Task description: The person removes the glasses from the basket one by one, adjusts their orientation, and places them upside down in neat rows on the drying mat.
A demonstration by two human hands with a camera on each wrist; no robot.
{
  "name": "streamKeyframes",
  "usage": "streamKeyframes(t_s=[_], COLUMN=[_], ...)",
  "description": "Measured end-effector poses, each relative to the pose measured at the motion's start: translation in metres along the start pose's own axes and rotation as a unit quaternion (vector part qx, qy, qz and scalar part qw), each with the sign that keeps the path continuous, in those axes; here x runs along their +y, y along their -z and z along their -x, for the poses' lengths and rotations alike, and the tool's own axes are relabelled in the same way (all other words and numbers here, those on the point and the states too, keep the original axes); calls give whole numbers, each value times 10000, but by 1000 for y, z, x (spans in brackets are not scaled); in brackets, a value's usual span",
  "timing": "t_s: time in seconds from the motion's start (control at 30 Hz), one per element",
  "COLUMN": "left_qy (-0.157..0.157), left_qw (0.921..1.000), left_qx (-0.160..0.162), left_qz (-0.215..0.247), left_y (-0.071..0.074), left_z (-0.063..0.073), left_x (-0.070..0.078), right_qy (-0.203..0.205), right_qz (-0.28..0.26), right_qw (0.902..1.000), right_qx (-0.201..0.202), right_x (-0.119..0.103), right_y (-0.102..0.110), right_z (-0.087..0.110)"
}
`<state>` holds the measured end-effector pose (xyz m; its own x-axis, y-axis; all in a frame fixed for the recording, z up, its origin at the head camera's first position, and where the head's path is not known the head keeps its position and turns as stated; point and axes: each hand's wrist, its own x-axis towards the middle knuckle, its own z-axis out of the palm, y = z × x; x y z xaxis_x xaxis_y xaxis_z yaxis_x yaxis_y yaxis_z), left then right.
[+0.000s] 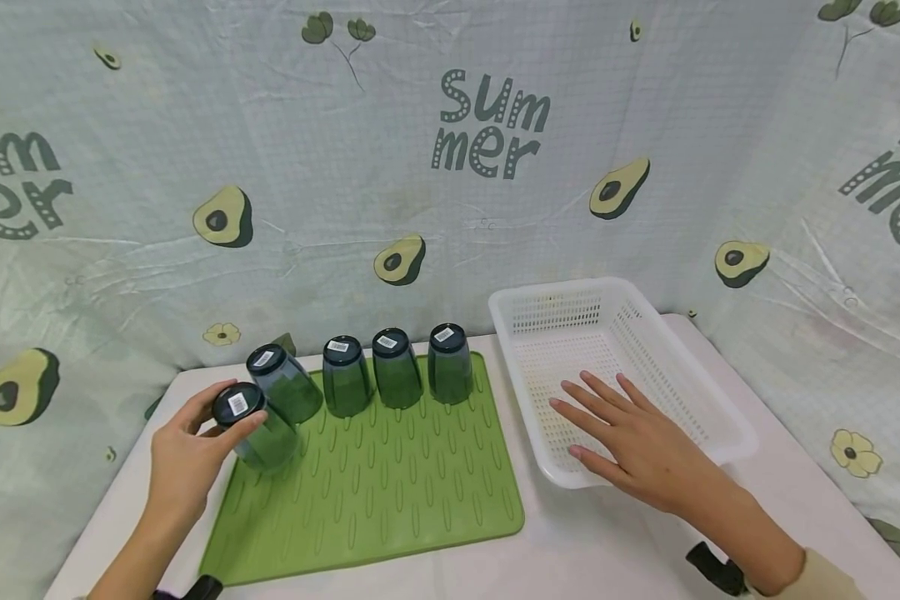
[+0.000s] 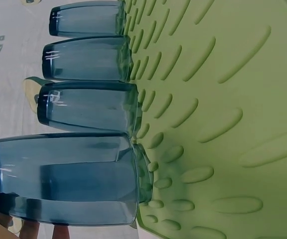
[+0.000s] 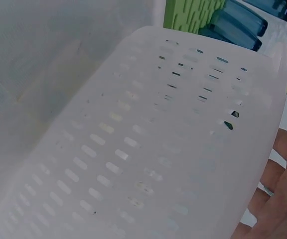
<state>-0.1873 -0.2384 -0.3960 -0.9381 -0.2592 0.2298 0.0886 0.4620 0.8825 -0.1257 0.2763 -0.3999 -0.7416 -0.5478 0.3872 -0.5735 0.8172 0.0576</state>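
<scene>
My left hand (image 1: 187, 454) grips an upside-down blue-tinted drinking glass (image 1: 267, 442) near its dark base, thumb on one side and fingers on the other. A white sticker marks that base. In the left wrist view the held glass (image 2: 88, 179) has its rim close over the green ridged mat (image 1: 382, 500). Just behind it stands another inverted glass (image 1: 288, 387), and several more line the mat's back edge, among them the rightmost glass (image 1: 450, 367). Over the near part of a white plastic basket (image 1: 521, 400), my right hand (image 1: 637, 442) spreads its fingers and holds nothing.
The basket's perforated floor and side walls show beside the mat's right edge. A white tablecloth (image 1: 570, 550) covers the table. Behind and at both sides hangs a pale curtain (image 1: 315, 158) printed with avocados and lettering, close behind the glasses.
</scene>
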Motion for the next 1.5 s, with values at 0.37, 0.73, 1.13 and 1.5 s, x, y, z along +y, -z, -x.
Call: streamKeyframes(t_s=[0.37, 0.73, 1.13, 1.5], left_qy=[197, 329, 376, 493], left_qw=[9997, 9992, 9988, 9984], left_qx=[117, 216, 287, 252], left_qz=[84, 115, 154, 72], left_y=[-4, -7, -11, -15], left_z=[-2, -3, -5, -9], left_x=[-3, -5, -7, -14], right_qy=[98, -160, -245, 28], right_qz=[-90, -345, -649, -398], right_qw=[9999, 9991, 9964, 9986], right_qx=[40, -198, -482, -345], right_x=[-2, -4, -7, -8], right_y=[-1, 1, 3, 1], right_z=[-8, -15, -23, -27])
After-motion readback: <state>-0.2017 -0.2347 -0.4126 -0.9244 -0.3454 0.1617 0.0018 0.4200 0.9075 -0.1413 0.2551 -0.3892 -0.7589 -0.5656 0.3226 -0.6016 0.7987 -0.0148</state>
